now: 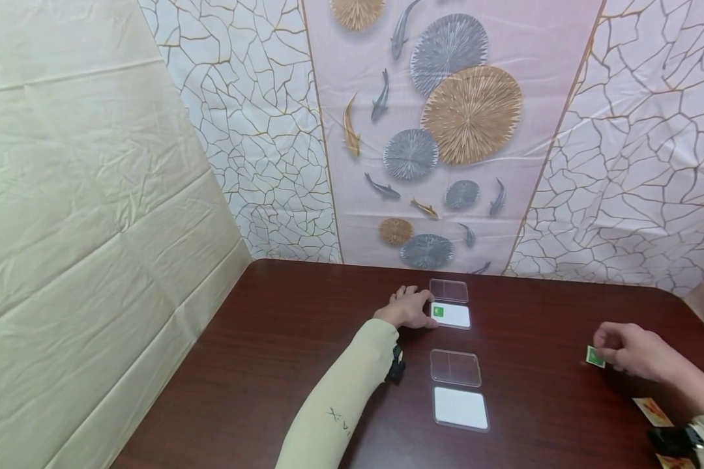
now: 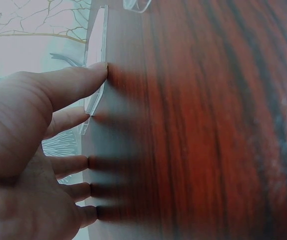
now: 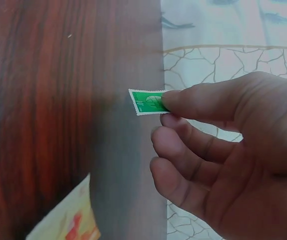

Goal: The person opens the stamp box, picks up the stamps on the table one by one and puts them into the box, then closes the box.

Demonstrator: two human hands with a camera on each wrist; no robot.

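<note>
One cream cloth (image 1: pixel 94 195) hangs at the far left, beside the reddish-brown table (image 1: pixel 229 397). Next to the right comes your left hand (image 1: pixel 409 309), its fingers spread, with thumb and index finger touching the edge of a clear case (image 1: pixel 453 327) rather than wrapping round it. A white card (image 1: pixel 457 316) lies in that case, with a green stamp (image 1: pixel 438 312) at the card's left end. Just beyond it sits a clear lid (image 1: pixel 448 291).

Nearer you, in about the same column, lie a second clear lid (image 1: pixel 455 368) and, just below it, a second white card (image 1: pixel 460 407) in its own case.

Well to the right, your right hand (image 1: pixel 636 352) pinches another green stamp (image 3: pixel 146 102) between thumb and fingers, above the table, its printed, perforated end sticking out. Near that wrist, an orange-yellow stamp (image 1: pixel 652 412) lies on the table, and a second orange-yellow piece (image 1: pixel 674 462) shows at the bottom edge of the head view.
</note>
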